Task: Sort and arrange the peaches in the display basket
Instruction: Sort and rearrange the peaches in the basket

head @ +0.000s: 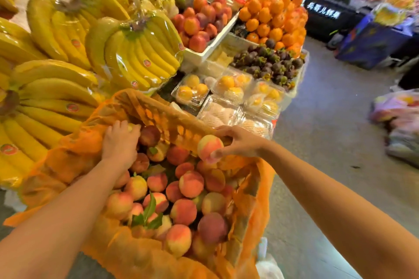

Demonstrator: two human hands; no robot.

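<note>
- Head view: the basket [179,120] stands at the front of the fruit surface, wrapped in an orange liner [74,158] that drapes over its rim, probably to cushion the fruit against the weave.
- The peaches [183,190] fill it in a loose heap, red and yellow mixed, with a few leaves [147,213] caught between them. Judging by that jumble, the sorting is not far along.
- The right hand [238,142] hangs over the far right rim and pinches one held peach [209,147], thumb on the near side and fingers behind. The fruit is lifted clear of the heap, likely so it can be checked or moved to a better spot.
- The left hand [120,140] reaches into the far left corner, fingers bent down over a pale peach [131,127]. Only its back shows, so whether it grips that fruit or merely rests on it cannot be told. It may be steadying the pile or making room there.
- Both arms come in from the near side, one on each flank, which leaves the middle of the heap open to view.
- Bananas [136,56] lie just beside the basket on the left, and clear boxes [192,90] of fruit sit beyond its far rim, so there is little spare room around it.
- Handling is a risk: soft peaches bruise if dropped or squeezed.
</note>
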